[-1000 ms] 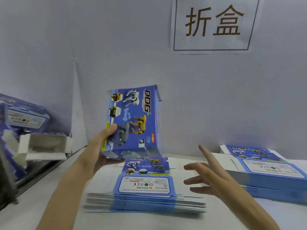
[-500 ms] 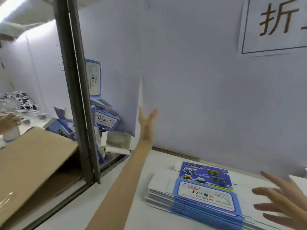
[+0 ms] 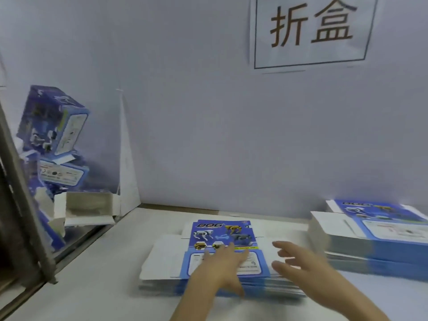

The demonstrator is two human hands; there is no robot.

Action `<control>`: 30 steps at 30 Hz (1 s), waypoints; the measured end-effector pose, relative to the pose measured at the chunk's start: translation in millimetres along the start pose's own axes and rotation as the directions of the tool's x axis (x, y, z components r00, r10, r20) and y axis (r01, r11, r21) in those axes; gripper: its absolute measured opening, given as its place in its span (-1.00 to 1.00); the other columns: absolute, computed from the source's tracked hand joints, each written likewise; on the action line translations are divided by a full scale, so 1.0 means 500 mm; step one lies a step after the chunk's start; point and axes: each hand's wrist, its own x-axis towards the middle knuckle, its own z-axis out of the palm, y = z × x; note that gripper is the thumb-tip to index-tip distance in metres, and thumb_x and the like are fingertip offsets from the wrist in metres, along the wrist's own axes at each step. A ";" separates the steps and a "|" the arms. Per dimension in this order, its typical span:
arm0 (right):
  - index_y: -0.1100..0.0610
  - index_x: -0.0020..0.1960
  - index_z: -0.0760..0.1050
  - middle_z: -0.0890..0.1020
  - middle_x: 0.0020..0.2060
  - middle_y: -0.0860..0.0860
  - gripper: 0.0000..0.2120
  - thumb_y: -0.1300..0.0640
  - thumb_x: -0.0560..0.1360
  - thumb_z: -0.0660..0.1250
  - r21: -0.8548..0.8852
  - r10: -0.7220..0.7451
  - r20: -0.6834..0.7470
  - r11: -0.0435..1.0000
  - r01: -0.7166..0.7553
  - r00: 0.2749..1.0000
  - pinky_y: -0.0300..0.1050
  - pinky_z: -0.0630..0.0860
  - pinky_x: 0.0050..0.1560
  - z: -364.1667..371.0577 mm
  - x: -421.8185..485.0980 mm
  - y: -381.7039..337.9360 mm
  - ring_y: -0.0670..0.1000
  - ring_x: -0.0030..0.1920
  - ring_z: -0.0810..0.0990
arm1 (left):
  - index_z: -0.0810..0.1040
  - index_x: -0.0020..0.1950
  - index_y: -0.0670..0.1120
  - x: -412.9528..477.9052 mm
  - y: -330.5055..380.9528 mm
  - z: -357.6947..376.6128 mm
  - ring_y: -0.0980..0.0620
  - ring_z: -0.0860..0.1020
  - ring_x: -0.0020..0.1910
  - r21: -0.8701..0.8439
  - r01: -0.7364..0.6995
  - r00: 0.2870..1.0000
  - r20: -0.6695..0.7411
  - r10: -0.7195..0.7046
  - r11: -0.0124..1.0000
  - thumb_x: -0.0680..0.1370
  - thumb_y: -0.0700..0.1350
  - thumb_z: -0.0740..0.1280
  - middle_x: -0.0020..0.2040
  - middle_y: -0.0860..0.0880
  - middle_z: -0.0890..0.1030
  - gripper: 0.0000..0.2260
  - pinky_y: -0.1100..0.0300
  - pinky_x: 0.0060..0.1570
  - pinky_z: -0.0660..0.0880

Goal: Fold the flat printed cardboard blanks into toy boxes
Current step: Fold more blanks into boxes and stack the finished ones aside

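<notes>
Left hand (image 3: 217, 267): I see it spread wide at lower centre, fingers straight, lying over the white label of the top blank (image 3: 220, 230). It grips nothing.
Right hand (image 3: 301, 265): wide too, fingers fanned, just right of the left hand, over the right edge of the stack of blanks (image 3: 157, 274). Blur keeps me from telling whether it touches.
Stack of blanks: flat on the table (image 3: 104, 286), lower centre, printed side up.
Second stack (image 3: 382, 230): right edge of the frame, apart from the first, with bare table between them.
Folded boxes (image 3: 53, 126): heaped at left, blue and tilted, blurred.
Open white carton (image 3: 88, 202): on its side below that heap.
Metal post (image 3: 20, 193): slants across the left edge, in front of the heap.
Wall (image 3: 208, 135): pale panel close behind the stacks.
Sign (image 3: 310, 31): upper right, on the wall.
</notes>
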 end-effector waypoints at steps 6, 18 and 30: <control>-0.13 0.43 0.27 0.42 0.33 -0.09 -0.56 -0.02 0.58 0.26 -0.003 -0.033 -0.107 0.999 0.033 0.994 -0.19 0.34 0.31 -0.016 0.003 0.014 -0.11 0.29 0.39 | 0.34 0.43 0.02 -0.039 -0.003 -0.034 -0.11 0.39 0.32 -0.006 -0.059 0.997 -0.047 0.058 0.998 0.59 -0.11 0.26 0.35 -0.09 0.40 -0.60 0.08 0.19 0.38; -0.12 0.46 0.22 0.47 0.27 -0.12 -0.50 0.02 0.55 0.24 0.430 -0.094 -0.556 0.817 0.383 0.826 -0.23 0.35 0.22 -0.067 -0.015 -0.027 -0.13 0.27 0.45 | 0.53 -0.08 0.16 -0.159 0.048 -0.130 0.20 0.47 -0.41 -0.231 -0.665 0.154 -0.973 -0.173 0.710 0.60 0.06 0.22 -0.38 0.14 0.54 -0.88 0.48 -0.41 0.36; 0.00 0.03 0.50 0.69 -0.16 -0.06 -0.90 0.15 0.54 0.34 0.596 0.073 -0.479 0.759 0.263 0.875 -0.33 0.51 -0.43 -0.069 -0.010 -0.013 -0.12 -0.23 0.68 | 0.58 -0.07 0.05 -0.099 0.060 -0.102 0.19 0.65 -0.26 -0.680 -0.695 0.597 -0.727 -0.338 0.234 0.62 -0.10 0.21 -0.25 0.15 0.69 -0.83 0.38 -0.35 0.53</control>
